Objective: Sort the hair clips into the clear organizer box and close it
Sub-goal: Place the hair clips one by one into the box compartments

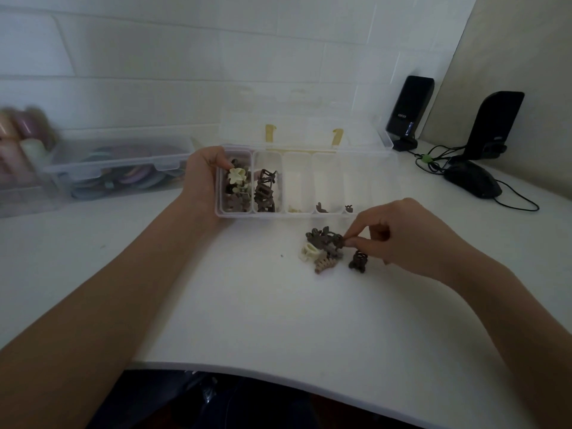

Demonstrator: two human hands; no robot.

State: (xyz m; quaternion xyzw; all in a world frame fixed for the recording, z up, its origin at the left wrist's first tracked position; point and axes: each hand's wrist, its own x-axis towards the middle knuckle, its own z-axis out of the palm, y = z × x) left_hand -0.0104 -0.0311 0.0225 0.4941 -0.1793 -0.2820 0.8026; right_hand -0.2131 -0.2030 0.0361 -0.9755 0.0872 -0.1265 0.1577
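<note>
Nearest in, the white desk [247,305] curves along its front edge, with both forearms reaching out over it. The right hand [408,239] is down at the loose pile [325,247] of clips, thumb and forefinger pinching a brown clip [335,238] at the pile's right edge, the other fingers curled under. A cream clip [309,252] sits on the pile's left, a tan one [323,264] just in front, and a dark clip [358,261] lies a little apart, right below the pinching fingers.

Just beyond, the box [309,213] lies open, its front wall near the pile. The left hand [202,176] grips its left end, thumb hooked over the rim into the first compartment. That compartment holds a cream flower clip [236,175] on top of darker ones. The second holds a stack of brown square clips [264,191]. The middle one shows something pale at its near end, too faint to name; the next two each hold a single small dark clip [322,208] at the near end. The lid [303,119] stands up behind, against the wall.

Off to the left, a shut clear tub [117,164] holds coloured bands, blurred. Far right: a black mouse [472,179], its cable, and two black speakers [408,109].
</note>
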